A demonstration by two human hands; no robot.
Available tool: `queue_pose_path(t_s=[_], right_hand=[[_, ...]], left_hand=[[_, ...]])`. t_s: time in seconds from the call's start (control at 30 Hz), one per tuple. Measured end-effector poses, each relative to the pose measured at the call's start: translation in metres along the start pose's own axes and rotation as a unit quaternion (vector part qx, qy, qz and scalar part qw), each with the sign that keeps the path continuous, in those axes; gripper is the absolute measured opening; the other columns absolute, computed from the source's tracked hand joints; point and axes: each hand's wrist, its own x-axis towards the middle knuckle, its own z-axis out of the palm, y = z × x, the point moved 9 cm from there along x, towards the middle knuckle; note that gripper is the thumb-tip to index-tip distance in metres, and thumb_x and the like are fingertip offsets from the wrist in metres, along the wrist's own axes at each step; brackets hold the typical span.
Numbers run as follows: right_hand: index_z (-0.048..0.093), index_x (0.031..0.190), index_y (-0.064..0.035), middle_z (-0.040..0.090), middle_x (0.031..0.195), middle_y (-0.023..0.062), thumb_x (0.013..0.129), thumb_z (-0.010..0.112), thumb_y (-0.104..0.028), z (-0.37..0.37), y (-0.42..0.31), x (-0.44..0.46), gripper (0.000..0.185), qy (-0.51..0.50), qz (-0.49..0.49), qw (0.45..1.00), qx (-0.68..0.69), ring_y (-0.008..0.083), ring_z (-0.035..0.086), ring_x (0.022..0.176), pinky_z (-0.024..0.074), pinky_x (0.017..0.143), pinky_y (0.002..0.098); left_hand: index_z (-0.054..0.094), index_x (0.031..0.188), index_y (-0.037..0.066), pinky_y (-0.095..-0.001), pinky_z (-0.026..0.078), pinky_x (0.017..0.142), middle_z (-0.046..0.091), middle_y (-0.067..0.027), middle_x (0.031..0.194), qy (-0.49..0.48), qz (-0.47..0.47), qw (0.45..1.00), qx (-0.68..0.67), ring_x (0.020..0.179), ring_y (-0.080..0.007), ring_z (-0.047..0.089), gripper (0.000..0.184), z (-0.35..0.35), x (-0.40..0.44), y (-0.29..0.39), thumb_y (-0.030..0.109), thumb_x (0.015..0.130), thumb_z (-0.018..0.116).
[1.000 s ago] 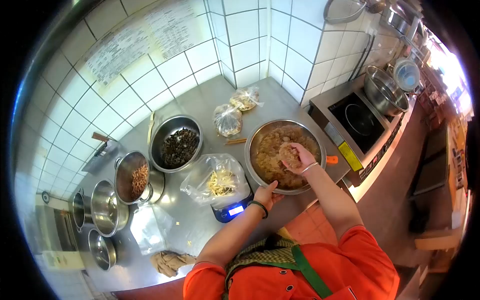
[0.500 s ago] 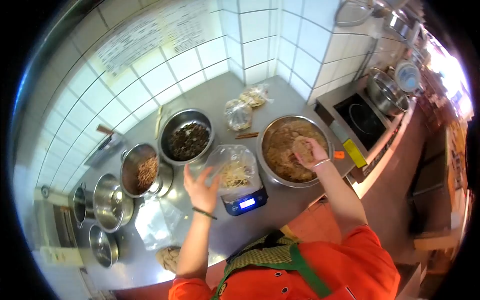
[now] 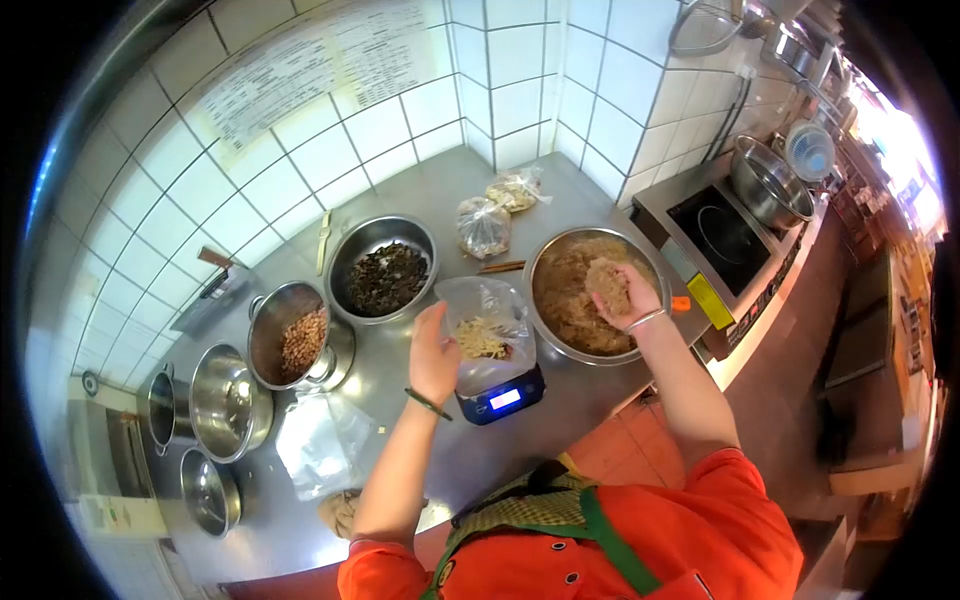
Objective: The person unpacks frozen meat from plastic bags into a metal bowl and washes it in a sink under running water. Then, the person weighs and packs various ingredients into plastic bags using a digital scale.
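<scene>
My right hand (image 3: 643,300) is cupped palm up round a clump of brownish, wet, stringy food (image 3: 607,285), just above a steel bowl (image 3: 663,262) of the same stuff. My left hand (image 3: 433,358) stands at the left edge of an opened clear plastic bag (image 3: 485,375), its fingers stretched out and close together; whether they touch the bag cannot be told. Pale strips of food (image 3: 482,340) and something darker lie in the bag. The bag rests on a black digital scale (image 3: 504,400) with a lit display.
Dark shredded food fills part of a steel bowl (image 3: 349,247) behind my left hand. A pot (image 3: 262,365) of peanut-like pieces stands further left, near other steel bowls (image 3: 197,420). Flat plastic bags (image 3: 318,450) lie in front. Two tied bags (image 3: 484,228) sit behind; an induction hob (image 3: 722,235) is right.
My left hand has moved right to the bag's edge, its spread fingers now together. My right hand stays over the bowl, its clump slightly further right in view.
</scene>
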Motion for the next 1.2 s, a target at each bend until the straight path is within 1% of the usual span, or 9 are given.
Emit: queue_pose_path(t_s=[0.33, 0.6, 0.7, 0.77, 0.8, 0.87, 1.0, 1.07, 1.2], right_hand=[[0.059, 0.09, -0.0073, 0.062, 0.086, 0.0061, 0.081, 0.05, -0.025, 0.174, 0.107, -0.026, 0.022, -0.217, 0.149, 0.964, -0.042, 0.0208, 0.06, 0.074, 0.0513, 0.063, 0.0332], [0.057, 0.094, -0.0037, 0.061, 0.085, 0.0101, 0.084, 0.047, -0.025, 0.101, 0.187, 0.051, 0.026, -0.047, 0.126, 0.962, -0.24, 0.0228, 0.061, 0.071, 0.0514, 0.06, 0.0375], [0.056, 0.101, -0.0052, 0.061, 0.092, 0.0119, 0.082, 0.051, -0.025, 0.11, 0.163, 0.052, 0.029, -0.144, -0.017, 0.832, -0.535, 0.027, 0.059, 0.08, 0.0495, 0.07, 0.0389], [0.047, 0.116, -0.0028, 0.058, 0.096, 0.0188, 0.081, 0.05, -0.016, 0.151, 0.146, 0.023, 0.037, -0.271, -0.235, 0.559, -0.747, 0.0318, 0.057, 0.088, 0.0449, 0.08, 0.0352], [0.047, 0.116, -0.0028, 0.058, 0.096, 0.0188, 0.081, 0.05, -0.016, 0.156, 0.142, 0.012, 0.037, -0.271, -0.235, 0.56, -0.747, 0.0318, 0.057, 0.088, 0.0449, 0.08, 0.0352], [0.05, 0.112, -0.0011, 0.057, 0.097, 0.0222, 0.079, 0.051, -0.012, 0.151, 0.137, 0.0, 0.035, -0.18, -0.219, 0.398, -0.872, 0.0345, 0.054, 0.094, 0.0421, 0.084, 0.037], [0.051, 0.11, -0.0007, 0.056, 0.099, 0.0223, 0.076, 0.054, -0.01, 0.15, 0.14, 0.006, 0.035, -0.193, -0.166, 0.389, -0.886, 0.033, 0.054, 0.095, 0.0426, 0.083, 0.0377], [0.048, 0.112, -0.0011, 0.054, 0.104, 0.0225, 0.073, 0.059, -0.011, 0.126, 0.16, 0.012, 0.042, -0.19, -0.015, 0.224, -0.956, 0.0329, 0.054, 0.095, 0.0426, 0.083, 0.0378], [0.047, 0.111, -0.0014, 0.055, 0.104, 0.0202, 0.071, 0.061, -0.013, 0.137, 0.159, -0.006, 0.044, -0.194, -0.02, 0.228, -0.954, 0.0332, 0.055, 0.093, 0.043, 0.082, 0.0385]], left_hand=[[0.042, 0.121, 0.0, -0.0273, 0.046, 0.076, 0.039, -0.0181, 0.124, 0.002, 0.022, 0.999, -0.025, 0.106, -0.0282, 0.046, 0.057, -0.013, -0.005, -0.005, -0.012, 0.065, 0.043], [0.036, 0.127, 0.003, -0.027, 0.047, 0.076, 0.034, -0.0169, 0.128, 0.001, 0.009, 1.0, -0.011, 0.106, -0.026, 0.046, 0.064, -0.023, -0.013, -0.012, -0.014, 0.065, 0.04], [0.035, 0.126, 0.001, -0.0286, 0.047, 0.076, 0.035, -0.0189, 0.127, -0.006, 0.026, 1.0, 0.001, 0.108, -0.0305, 0.045, 0.062, -0.025, -0.012, -0.011, -0.012, 0.065, 0.039], [0.036, 0.125, 0.0, -0.0293, 0.046, 0.077, 0.036, -0.019, 0.127, -0.005, 0.037, 0.999, 0.025, 0.108, -0.0317, 0.045, 0.061, -0.027, -0.014, -0.01, -0.012, 0.065, 0.039], [0.037, 0.124, 0.0, -0.0313, 0.045, 0.079, 0.037, -0.0186, 0.126, -0.021, 0.02, 0.998, 0.047, 0.107, -0.0334, 0.044, 0.06, -0.026, -0.013, -0.011, -0.011, 0.065, 0.04], [0.038, 0.123, 0.0, -0.0333, 0.044, 0.081, 0.039, -0.0183, 0.125, -0.037, 0.004, 0.997, 0.069, 0.107, -0.0351, 0.044, 0.059, -0.025, -0.012, -0.009, -0.01, 0.065, 0.041], [0.043, 0.119, 0.001, -0.038, 0.04, 0.086, 0.043, -0.0175, 0.121, -0.03, 0.085, 0.981, 0.173, 0.103, -0.0361, 0.045, 0.056, -0.023, -0.014, 0.014, -0.007, 0.065, 0.044], [0.044, 0.118, 0.002, -0.0386, 0.038, 0.087, 0.044, -0.0185, 0.119, -0.035, 0.085, 0.978, 0.189, 0.103, -0.0362, 0.045, 0.055, -0.023, -0.019, 0.018, -0.006, 0.065, 0.043], [0.045, 0.117, 0.002, -0.039, 0.038, 0.087, 0.045, -0.0177, 0.118, -0.05, 0.069, 0.971, 0.222, 0.103, -0.0351, 0.046, 0.052, -0.02, -0.025, 0.017, -0.005, 0.065, 0.044]])
